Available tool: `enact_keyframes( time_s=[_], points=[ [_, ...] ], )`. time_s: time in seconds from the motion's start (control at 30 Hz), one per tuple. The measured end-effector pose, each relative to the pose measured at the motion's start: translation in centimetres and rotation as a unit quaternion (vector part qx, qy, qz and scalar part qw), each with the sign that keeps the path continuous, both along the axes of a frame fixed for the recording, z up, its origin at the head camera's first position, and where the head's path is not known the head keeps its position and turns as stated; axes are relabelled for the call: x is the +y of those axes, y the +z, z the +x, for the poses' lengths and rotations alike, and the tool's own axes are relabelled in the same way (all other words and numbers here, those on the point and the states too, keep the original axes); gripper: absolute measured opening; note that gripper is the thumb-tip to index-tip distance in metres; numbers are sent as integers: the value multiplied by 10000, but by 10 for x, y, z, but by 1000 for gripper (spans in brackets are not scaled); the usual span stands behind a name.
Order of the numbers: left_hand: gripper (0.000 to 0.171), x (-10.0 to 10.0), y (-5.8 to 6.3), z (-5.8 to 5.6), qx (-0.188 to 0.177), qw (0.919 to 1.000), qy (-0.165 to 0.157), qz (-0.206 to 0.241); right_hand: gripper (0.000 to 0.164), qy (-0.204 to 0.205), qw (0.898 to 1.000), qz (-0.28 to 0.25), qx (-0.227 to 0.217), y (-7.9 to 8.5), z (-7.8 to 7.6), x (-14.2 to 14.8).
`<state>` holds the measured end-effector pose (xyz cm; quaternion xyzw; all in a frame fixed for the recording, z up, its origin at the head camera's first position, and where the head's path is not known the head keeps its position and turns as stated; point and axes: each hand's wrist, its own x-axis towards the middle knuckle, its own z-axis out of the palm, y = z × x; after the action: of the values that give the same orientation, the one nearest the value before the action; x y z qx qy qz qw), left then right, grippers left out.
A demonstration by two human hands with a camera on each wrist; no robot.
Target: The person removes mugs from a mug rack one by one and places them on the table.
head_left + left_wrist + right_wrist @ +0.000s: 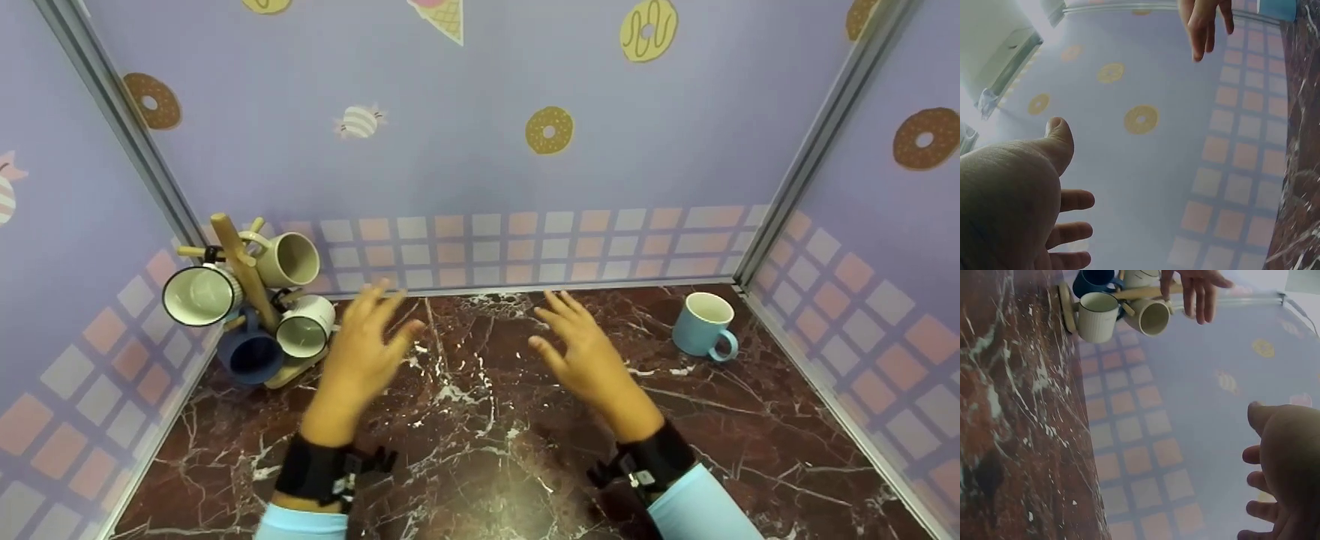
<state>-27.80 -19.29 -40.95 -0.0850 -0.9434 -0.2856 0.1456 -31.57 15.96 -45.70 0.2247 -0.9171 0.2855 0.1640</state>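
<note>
My left hand hovers above the table with its fingers spread, just right of a wooden mug tree. Several mugs hang on that tree: a cream mug at upper right, a white mug with a black rim at left, a dark blue mug low down, and a white ribbed mug nearest the hand. Across from it, my right hand is also held in the air, fingers extended, holding nothing. A light blue mug stands upright on the table farther right, its handle turned right.
The brown marbled tabletop lies under both hands. Purple panels with printed sweets enclose it at the back, left and right. Both wrists wear black straps with small devices.
</note>
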Motion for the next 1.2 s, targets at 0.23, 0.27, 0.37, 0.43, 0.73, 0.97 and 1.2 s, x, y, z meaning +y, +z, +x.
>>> enact_keyframes(
  time_s=[0.23, 0.27, 0.37, 0.43, 0.73, 0.97, 1.2],
  points=[
    [83, -52, 38, 0, 105, 9966, 786, 230, 67, 234, 9981, 251, 516, -1, 11, -3],
    [84, -59, 46, 1, 123, 9953, 927, 255, 68, 297, 9979, 266, 501, -1, 11, -4],
    [87, -79, 70, 1, 96, 9907, 1298, 405, 70, 496, 9969, 395, 462, -4, 12, -7],
    [90, -92, 84, -2, 19, 9877, 1478, 509, 72, 608, 9960, 475, 455, -6, 13, -10],
    [81, -144, 108, -22, 37, 9666, 2525, 433, 77, 848, 9884, 1163, 475, -13, 20, -23],
    [82, -176, 105, -37, -201, 9523, 3035, 244, 83, 1068, 9805, 1629, 263, -19, 27, -33],
    [92, -194, 106, -54, -464, 9563, 2885, -16, 86, 1288, 9771, 1693, 86, -23, 31, -40]
  ],
)
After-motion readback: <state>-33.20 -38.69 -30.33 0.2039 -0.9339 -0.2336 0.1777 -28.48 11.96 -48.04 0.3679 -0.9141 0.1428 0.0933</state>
